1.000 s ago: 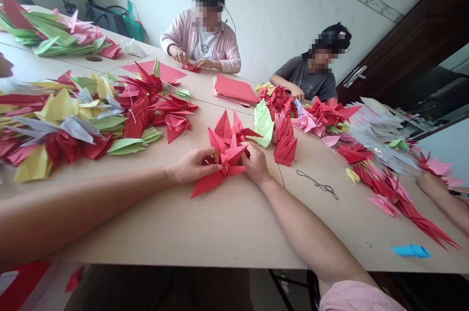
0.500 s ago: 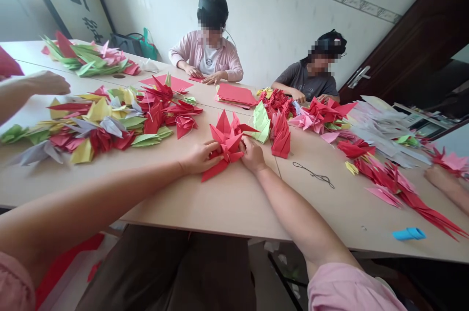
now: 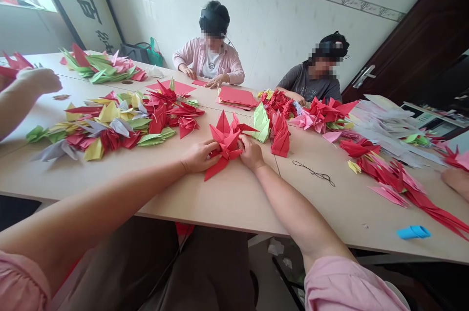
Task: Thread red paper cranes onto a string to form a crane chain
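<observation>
A red folded-paper flower (image 3: 227, 141) with pointed petals rests low over the table in front of me. My left hand (image 3: 201, 155) grips its left side, fingers closed on the petals. On the opposite side my right hand (image 3: 251, 151) pinches its edge, with the fingertips partly hidden behind the paper. Just beyond my right hand stand a light green folded piece (image 3: 261, 123) and a red folded piece (image 3: 280, 135). A loop of black cord (image 3: 314, 174) lies to the right of them.
A heap of coloured folded paper (image 3: 110, 122) covers the table's left side. Red sheets (image 3: 237, 96) lie in front of a person (image 3: 209, 59); another person (image 3: 311, 78) sits to the right. More folded pieces (image 3: 394, 176) and a blue roll (image 3: 414, 232) are at right. Other people's hands reach in at both edges.
My view has shifted slightly, moving the left heap rightward in the picture. Both hands keep their hold on the red flower, which has barely moved. The other person's hand at far left has shifted.
</observation>
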Action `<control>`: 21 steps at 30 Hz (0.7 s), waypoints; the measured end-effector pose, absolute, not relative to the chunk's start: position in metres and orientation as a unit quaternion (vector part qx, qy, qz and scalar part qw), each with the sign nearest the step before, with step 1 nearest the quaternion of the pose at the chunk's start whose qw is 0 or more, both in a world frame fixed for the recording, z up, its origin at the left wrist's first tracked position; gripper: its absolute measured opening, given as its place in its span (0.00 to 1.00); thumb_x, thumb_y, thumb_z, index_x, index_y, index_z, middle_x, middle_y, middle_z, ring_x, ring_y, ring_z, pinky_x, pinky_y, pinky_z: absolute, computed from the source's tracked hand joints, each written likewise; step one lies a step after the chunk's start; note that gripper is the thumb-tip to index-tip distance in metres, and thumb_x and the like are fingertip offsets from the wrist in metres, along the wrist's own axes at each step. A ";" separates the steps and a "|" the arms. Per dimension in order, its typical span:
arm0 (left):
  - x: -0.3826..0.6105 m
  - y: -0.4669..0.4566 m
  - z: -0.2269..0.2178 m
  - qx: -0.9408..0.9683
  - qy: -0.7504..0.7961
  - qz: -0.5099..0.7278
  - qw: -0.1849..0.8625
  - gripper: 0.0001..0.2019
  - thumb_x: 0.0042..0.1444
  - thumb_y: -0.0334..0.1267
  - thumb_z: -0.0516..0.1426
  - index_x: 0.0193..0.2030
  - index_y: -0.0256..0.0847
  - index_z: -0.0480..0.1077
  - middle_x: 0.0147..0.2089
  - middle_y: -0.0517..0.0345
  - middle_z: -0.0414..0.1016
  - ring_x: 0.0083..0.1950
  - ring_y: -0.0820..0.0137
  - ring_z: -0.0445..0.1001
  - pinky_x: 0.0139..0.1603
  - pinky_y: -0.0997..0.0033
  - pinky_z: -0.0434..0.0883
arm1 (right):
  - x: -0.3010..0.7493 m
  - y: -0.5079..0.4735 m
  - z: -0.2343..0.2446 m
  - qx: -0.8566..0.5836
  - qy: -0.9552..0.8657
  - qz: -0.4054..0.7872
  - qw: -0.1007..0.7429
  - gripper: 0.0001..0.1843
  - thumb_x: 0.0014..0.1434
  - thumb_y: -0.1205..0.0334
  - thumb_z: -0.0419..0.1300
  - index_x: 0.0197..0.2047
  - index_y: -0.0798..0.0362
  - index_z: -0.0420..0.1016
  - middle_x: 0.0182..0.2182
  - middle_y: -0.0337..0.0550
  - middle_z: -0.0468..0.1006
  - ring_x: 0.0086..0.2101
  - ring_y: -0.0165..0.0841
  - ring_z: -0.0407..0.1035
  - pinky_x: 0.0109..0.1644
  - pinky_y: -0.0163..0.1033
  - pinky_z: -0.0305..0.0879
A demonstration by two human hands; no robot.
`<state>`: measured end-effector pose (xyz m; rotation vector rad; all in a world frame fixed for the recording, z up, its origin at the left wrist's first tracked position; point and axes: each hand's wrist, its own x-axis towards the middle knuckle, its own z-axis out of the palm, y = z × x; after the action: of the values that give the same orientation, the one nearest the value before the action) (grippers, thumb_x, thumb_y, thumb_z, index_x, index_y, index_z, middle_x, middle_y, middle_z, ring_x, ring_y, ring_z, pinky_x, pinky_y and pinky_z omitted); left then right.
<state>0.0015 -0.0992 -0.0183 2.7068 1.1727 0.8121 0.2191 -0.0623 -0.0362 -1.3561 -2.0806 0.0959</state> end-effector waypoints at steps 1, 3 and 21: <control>0.002 -0.100 -0.018 0.884 0.385 0.264 0.039 0.10 0.63 0.40 0.56 0.45 0.36 0.70 0.42 0.54 0.74 0.37 0.70 0.74 0.38 0.65 0.75 | 0.219 -0.062 -0.036 -0.517 -0.792 0.036 0.323 0.13 0.65 0.58 0.56 0.50 0.55 0.70 0.45 0.45 0.75 0.41 0.33 0.72 0.44 0.44 0.72; 0.002 -0.100 -0.017 0.883 0.388 0.261 0.037 0.10 0.63 0.40 0.56 0.45 0.36 0.70 0.43 0.54 0.74 0.37 0.70 0.74 0.38 0.65 0.75 | 0.219 -0.062 -0.037 -0.516 -0.792 0.035 0.325 0.13 0.65 0.58 0.56 0.50 0.55 0.70 0.45 0.45 0.75 0.41 0.34 0.72 0.44 0.44 0.72; 0.005 -0.100 -0.013 0.887 0.394 0.237 0.045 0.10 0.62 0.41 0.56 0.45 0.35 0.70 0.42 0.54 0.74 0.39 0.69 0.74 0.40 0.63 0.74 | 0.222 -0.061 -0.038 -0.502 -0.790 0.016 0.351 0.12 0.66 0.58 0.54 0.48 0.56 0.71 0.40 0.45 0.77 0.39 0.34 0.73 0.45 0.44 0.70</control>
<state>0.0052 -0.1003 -0.0126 2.7088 1.2031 0.7227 0.2222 -0.0607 -0.0375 -1.2995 -2.0460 0.0417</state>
